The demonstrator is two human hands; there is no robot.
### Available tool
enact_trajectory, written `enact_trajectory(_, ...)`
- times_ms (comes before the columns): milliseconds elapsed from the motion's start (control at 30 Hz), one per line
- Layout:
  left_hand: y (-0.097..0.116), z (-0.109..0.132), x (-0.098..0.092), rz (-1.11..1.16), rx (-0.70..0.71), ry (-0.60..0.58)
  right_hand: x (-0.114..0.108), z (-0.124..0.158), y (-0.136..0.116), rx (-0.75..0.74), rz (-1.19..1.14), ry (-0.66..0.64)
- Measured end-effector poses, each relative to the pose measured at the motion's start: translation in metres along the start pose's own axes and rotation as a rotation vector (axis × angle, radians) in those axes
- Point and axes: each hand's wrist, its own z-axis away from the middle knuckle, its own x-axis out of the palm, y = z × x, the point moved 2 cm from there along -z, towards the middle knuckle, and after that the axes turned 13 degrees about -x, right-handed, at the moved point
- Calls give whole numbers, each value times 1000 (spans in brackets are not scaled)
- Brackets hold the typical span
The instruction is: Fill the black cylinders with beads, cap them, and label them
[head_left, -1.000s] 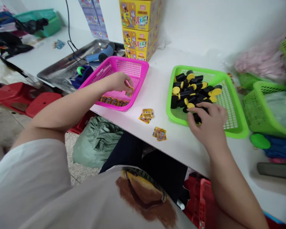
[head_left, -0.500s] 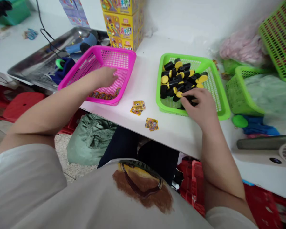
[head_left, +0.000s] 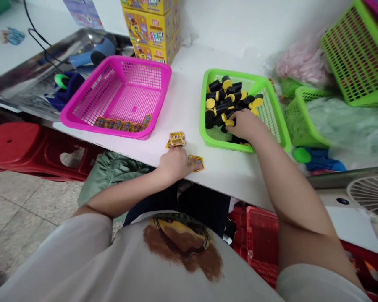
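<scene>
My left hand (head_left: 174, 165) is low over the table's front edge, its thumb stretched onto a small pile of yellow printed cards (head_left: 196, 162). Its other fingers are bent, partly hidden, beside a second pile of yellow cards (head_left: 177, 138). Inside the green basket (head_left: 214, 141), my right hand (head_left: 244, 123) has its fingers closed at a small black tube with a yellow cap (head_left: 229, 123). Several similar black tubes (head_left: 220, 109) lie heaped around it. A row of small printed pieces (head_left: 122, 125) lies along the near side of the pink basket (head_left: 113, 132).
Yellow printed boxes (head_left: 149, 29) are stacked behind the pink basket. A metal tray (head_left: 6, 90) with a blue tool (head_left: 97, 52) is at left. Further green baskets (head_left: 305, 121) with plastic bags and a fan (head_left: 371, 191) stand at right. A red stool (head_left: 15, 140) is below left.
My left hand has left the pink basket and come right and nearer, down to the cards. My right hand stays in the green basket, fingers further in among the tubes. The view has shifted.
</scene>
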Motion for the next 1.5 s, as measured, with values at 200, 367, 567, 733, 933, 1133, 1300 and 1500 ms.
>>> enact_trajectory(200, -4, 6, -4, 10, 21, -44, -11, 10, -12, 5, 45, -3)
enact_trajectory(367, -18, -1, -4, 66, 107, -35, -37, 38, -15, 136, -120, 177)
enact_trajectory(567, -32, -16, 1, 395, 167, 21, -43, 70, -16, 112, -271, 437)
enact_trajectory(733, -26, -24, 0, 449, 187, 3, -31, 76, -17, 127, -345, 418)
enact_trajectory(933, -24, -12, -5, 129, 94, 84, -29, 77, -14, 136, -408, 382)
enact_trajectory(1133, -30, -22, -21, 250, 410, 305, -22, 76, -8, 40, -509, 527)
enact_trajectory(1300, -15, -39, -58, 458, 615, 199, -20, 76, -7, -2, -606, 663)
enact_trajectory(1500, 0, -41, -36, 117, 416, -20, -20, 75, -10, -34, -633, 643)
